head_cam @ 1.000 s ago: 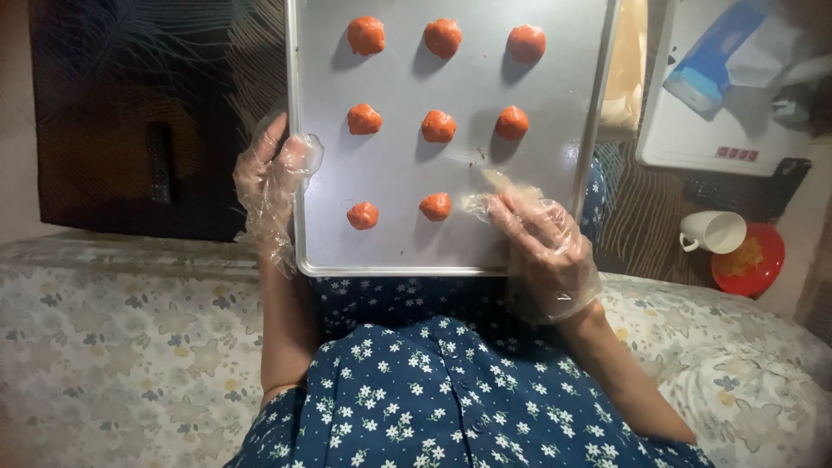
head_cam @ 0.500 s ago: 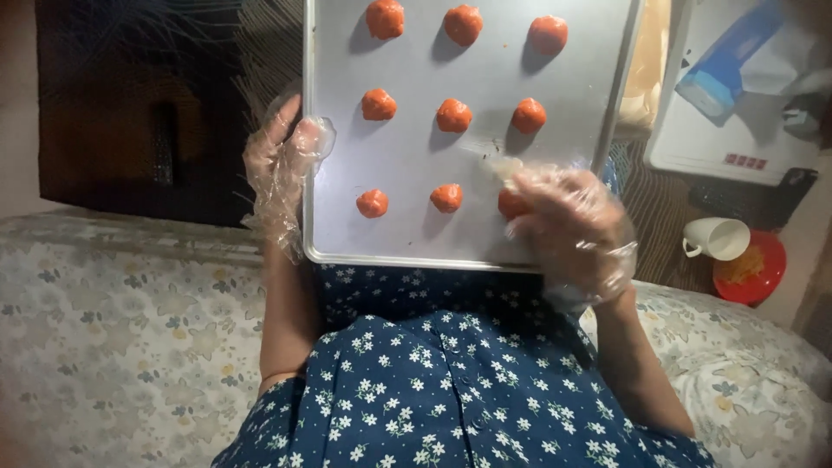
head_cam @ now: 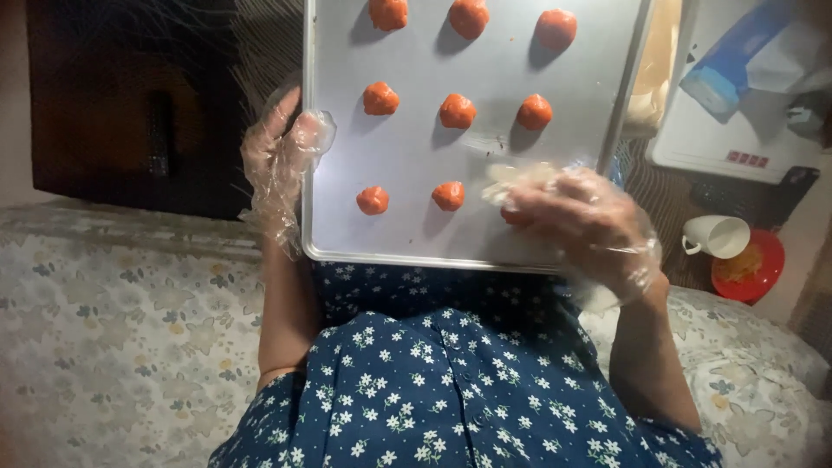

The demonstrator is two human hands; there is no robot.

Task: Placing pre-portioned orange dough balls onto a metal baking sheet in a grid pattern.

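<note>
A silver baking tray point(head_cam: 416, 225) holds several orange dough balls point(head_cam: 457, 111) in rows of three. My left hand point(head_cam: 277, 165), in a clear plastic glove, grips the tray's left rim with the thumb on the edge. My right hand point(head_cam: 581, 225), also gloved, rests on the tray's near right corner. Its fingers are closed over an orange dough ball point(head_cam: 517, 217), and only a sliver of the ball shows. Two other balls point(head_cam: 373, 200) lie in the same near row to its left.
A blue floral dress point(head_cam: 451, 381) fills the foreground, over a pale floral cloth point(head_cam: 113, 329). A dark cabinet point(head_cam: 130, 104) stands at the left. At the right are a white cup point(head_cam: 718, 236), a red bowl point(head_cam: 750, 267) and a white appliance point(head_cam: 737, 130) with a blue packet point(head_cam: 732, 61).
My right hand has slid right from beside the middle ball of the near row to the tray's near right corner, now covering an orange ball there. My left hand stays on the rim.
</note>
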